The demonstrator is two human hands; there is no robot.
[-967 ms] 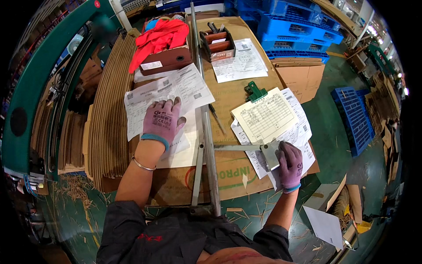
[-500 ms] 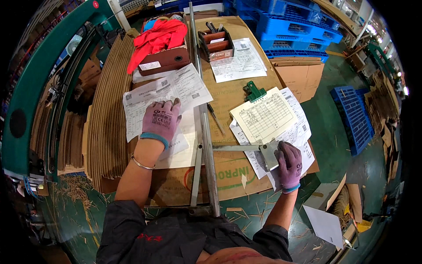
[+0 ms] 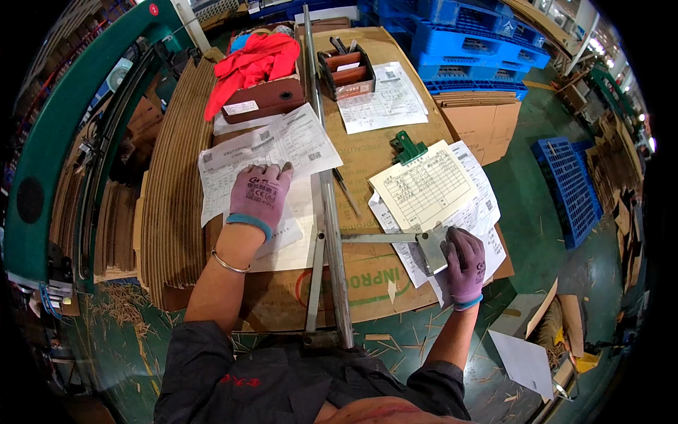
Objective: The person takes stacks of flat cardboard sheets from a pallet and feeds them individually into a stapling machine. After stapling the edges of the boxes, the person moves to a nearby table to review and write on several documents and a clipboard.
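My left hand [image 3: 260, 194], in a pinkish-purple work glove with a blue cuff, lies on a printed sheet [image 3: 233, 159] left of a long metal bar [image 3: 329, 205]. Its fingers are stretched out over the paper. My right hand [image 3: 465, 267], gloved alike, grips the edge of a small flat metal plate [image 3: 431, 251] with bent fingers. A flat metal arm [image 3: 381, 238] links that plate to the long bar. Just beyond the plate, a cream form [image 3: 427, 185] with handwriting lies over white printed papers [image 3: 489, 205], and a green clip [image 3: 408, 148] sits at its top edge.
Cardboard [image 3: 364, 290] covers the worktop. Behind are a box [image 3: 265, 102] with red cloth [image 3: 258, 63] and a wooden pen holder [image 3: 347, 71]. A dark pen [image 3: 346, 191] lies beside the bar. Cardboard stacks [image 3: 176, 184] stand left; blue pallets [image 3: 473, 42] rise at back right.
The printed sheet under my left hand has shifted slightly to the right, and that hand has moved a little with it. My right hand stays on the metal plate.
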